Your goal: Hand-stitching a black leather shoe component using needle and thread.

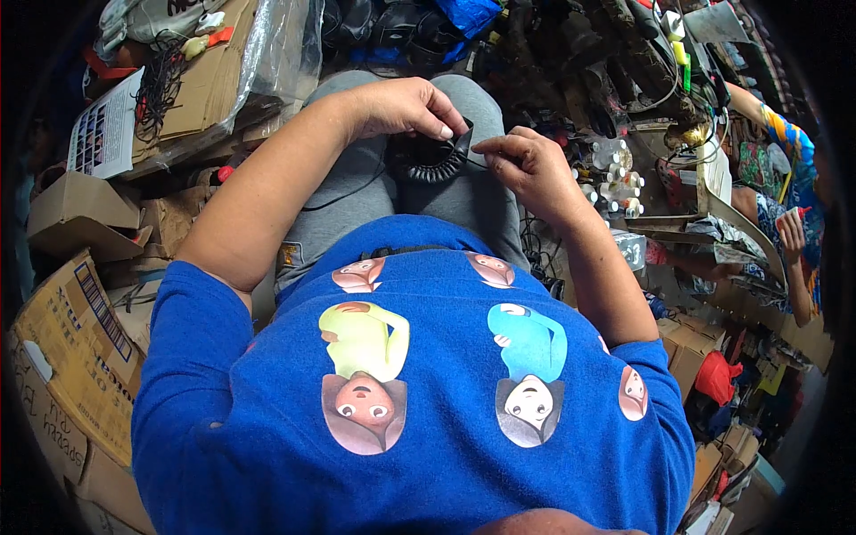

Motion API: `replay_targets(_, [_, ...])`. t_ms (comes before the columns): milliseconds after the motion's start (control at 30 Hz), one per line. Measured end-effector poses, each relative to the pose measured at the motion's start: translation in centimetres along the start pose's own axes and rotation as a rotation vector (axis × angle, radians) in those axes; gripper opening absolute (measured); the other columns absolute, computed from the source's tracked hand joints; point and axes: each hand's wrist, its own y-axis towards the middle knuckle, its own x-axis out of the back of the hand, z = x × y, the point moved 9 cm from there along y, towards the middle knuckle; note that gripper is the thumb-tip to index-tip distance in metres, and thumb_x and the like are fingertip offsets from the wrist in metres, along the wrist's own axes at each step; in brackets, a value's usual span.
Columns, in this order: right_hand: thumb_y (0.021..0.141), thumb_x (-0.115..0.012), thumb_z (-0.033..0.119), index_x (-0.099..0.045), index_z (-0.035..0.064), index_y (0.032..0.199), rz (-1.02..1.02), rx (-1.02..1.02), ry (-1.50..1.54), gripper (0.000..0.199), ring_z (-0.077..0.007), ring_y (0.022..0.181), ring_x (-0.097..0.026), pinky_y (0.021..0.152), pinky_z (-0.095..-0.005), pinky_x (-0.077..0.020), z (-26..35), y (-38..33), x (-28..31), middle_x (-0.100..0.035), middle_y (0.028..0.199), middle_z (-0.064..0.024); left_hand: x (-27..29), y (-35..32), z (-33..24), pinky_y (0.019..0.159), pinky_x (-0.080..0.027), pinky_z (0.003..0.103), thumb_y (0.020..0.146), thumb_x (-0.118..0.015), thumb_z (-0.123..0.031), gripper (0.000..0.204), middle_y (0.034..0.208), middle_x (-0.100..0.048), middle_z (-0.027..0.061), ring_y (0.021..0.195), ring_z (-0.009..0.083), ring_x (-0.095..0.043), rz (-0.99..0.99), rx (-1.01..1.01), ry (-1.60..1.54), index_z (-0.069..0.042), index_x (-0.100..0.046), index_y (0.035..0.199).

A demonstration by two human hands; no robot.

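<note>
A round black ribbed part (434, 163), like a coiled ring with a black cable running off it, rests on my lap over grey trousers (357, 192). My left hand (412, 107) grips its upper edge with curled fingers. My right hand (526, 162) pinches something thin and dark at the ring's right edge; what it pinches is too small to tell. Both forearms reach out over my blue printed shirt (419, 392).
Cardboard boxes (76, 339) stack at the left, a clear plastic bag (276, 53) lies above. Dark shoes and tools (571, 53) crowd the top. Small white bottles (615, 178) stand at the right. Another person's arm (789, 241) in patterned cloth shows at the far right.
</note>
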Motion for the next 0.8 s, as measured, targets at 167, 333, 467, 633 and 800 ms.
replay_targets(167, [0.079,-0.062,0.010,-0.069,0.0082,0.097,-0.025,0.027,-0.027,0.020,-0.0251,0.074,-0.061,0.067,-0.0325,-0.0485,0.4,0.1,-0.2,-0.059,0.080,-0.0119,0.0,0.1,0.0,0.076,-0.044,0.022,0.078,-0.066,-0.013,0.033,0.094,-0.066,0.0042,0.083,0.0092,-0.057,0.005,-0.020,0.000,-0.001,-0.065,0.109])
replay_targets(333, [0.076,-0.064,0.010,-0.070,0.0093,0.093,-0.086,0.028,-0.077,0.018,-0.0278,0.075,-0.061,0.068,-0.0348,-0.0479,0.8,-0.1,-0.4,-0.060,0.078,-0.0116,0.3,0.2,0.0,0.069,-0.043,0.021,0.078,-0.065,-0.012,0.030,0.091,-0.066,0.0022,0.078,0.0069,-0.055,-0.032,-0.015,0.012,-0.002,-0.066,0.107])
replay_targets(467, [0.074,-0.065,0.011,-0.070,0.0119,0.088,-0.214,0.202,-0.289,0.015,-0.0272,0.073,-0.059,0.067,-0.0363,-0.0453,2.4,-0.5,-0.1,-0.061,0.074,-0.0086,0.1,0.2,-0.3,0.067,-0.043,0.021,0.078,-0.065,-0.011,0.028,0.090,-0.066,0.0025,0.076,0.0069,-0.055,-0.018,-0.034,-0.015,-0.001,-0.066,0.105])
replay_targets(633, [0.073,-0.065,0.012,-0.070,0.0118,0.086,-0.199,0.230,-0.375,0.014,-0.0251,0.070,-0.059,0.072,-0.0357,-0.0426,3.0,-0.8,-0.1,-0.061,0.073,-0.0069,0.2,0.7,0.0,0.067,-0.044,0.021,0.078,-0.065,-0.010,0.027,0.089,-0.066,0.0037,0.075,0.0075,-0.056,-0.026,-0.062,-0.003,0.000,-0.066,0.103])
replay_targets(800, [0.074,-0.065,0.013,-0.070,0.0122,0.086,-0.253,0.273,-0.436,0.013,-0.0248,0.071,-0.059,0.073,-0.0365,-0.0415,3.8,-0.8,-0.4,-0.061,0.073,-0.0062,0.2,0.7,-0.1,0.076,-0.046,0.024,0.078,-0.066,-0.009,0.028,0.093,-0.067,0.0066,0.083,0.0104,-0.059,-0.022,-0.051,-0.002,0.001,-0.066,0.104])
